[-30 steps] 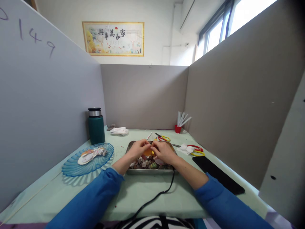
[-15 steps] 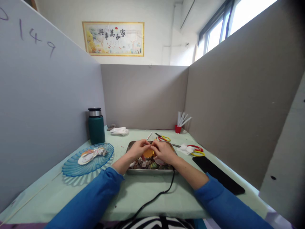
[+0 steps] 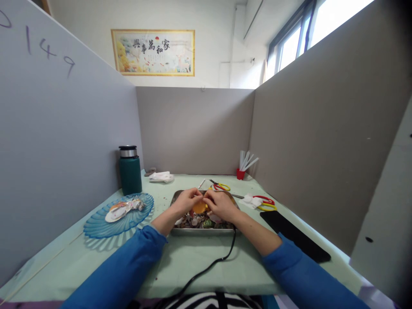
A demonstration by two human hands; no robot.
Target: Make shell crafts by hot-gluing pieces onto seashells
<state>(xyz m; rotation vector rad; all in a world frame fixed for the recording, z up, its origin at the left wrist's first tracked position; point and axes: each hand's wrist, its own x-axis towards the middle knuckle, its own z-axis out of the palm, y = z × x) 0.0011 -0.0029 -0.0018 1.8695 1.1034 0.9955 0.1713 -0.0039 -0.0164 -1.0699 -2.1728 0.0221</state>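
Note:
My left hand (image 3: 188, 201) and my right hand (image 3: 220, 202) meet over a metal tray (image 3: 206, 232), thumbs and fingertips pinched together. Whatever lies between the fingertips is too small or too hidden to make out. Just under them shows a flat, rounded orange piece (image 3: 199, 208), perhaps a shell; I cannot tell whether the fingers hold it or it lies in the tray. Small shells (image 3: 194, 222) and a green, bumpy piece (image 3: 207, 224) fill the near part of the tray. The hands cover much of its far part.
A blue fluted plate (image 3: 96, 223) bearing shells and a green flask (image 3: 130, 175) stand left. Beyond the tray lie scissors (image 3: 222, 187); more scissors (image 3: 268, 201) with white tissue (image 3: 251, 201) and a black slab (image 3: 294, 236) lie right. A black cable (image 3: 214, 262) crosses in front.
The orange piece under my fingers has shifted slightly left and turned a little. Both hands stay nearly in place, with small finger movements.

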